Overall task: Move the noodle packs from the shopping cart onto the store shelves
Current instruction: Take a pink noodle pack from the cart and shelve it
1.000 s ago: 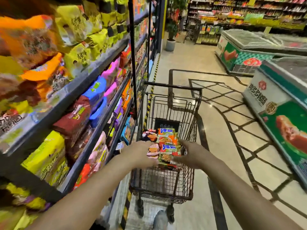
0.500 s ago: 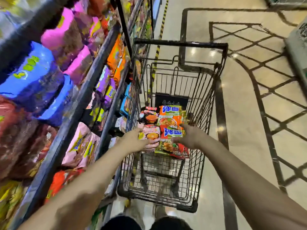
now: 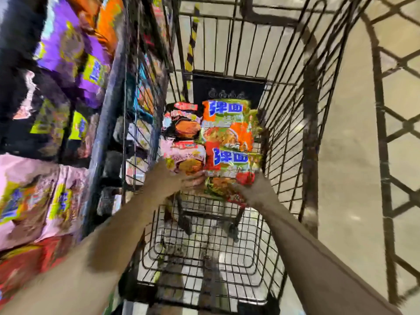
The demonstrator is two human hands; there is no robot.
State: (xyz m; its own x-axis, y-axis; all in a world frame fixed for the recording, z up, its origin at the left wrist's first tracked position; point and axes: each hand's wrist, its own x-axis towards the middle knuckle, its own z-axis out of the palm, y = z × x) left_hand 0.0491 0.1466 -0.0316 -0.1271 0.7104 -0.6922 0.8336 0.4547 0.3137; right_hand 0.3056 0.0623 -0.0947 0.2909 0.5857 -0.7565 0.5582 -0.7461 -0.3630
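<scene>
Noodle packs (image 3: 227,137) lie piled in the shopping cart (image 3: 295,123), both hands reaching in: the left hand (image 3: 168,180) grips a pink pack (image 3: 188,158), the right hand (image 3: 254,189) an orange-green one (image 3: 231,164). Stocked store shelves (image 3: 106,123) stand just left, beyond the cart's wire side.

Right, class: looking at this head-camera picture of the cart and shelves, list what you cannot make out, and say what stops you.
- Left hand fingers: tucked under the pink noodle pack, so the grip is unclear.
- Right hand fingertips: hidden beneath the red noodle pack.
- Shelf packs: their print is smeared by motion blur.
- How many packs lie stacked in the cart: upper packs cover any below.
- Both arms: cut off by the bottom edge.
</scene>
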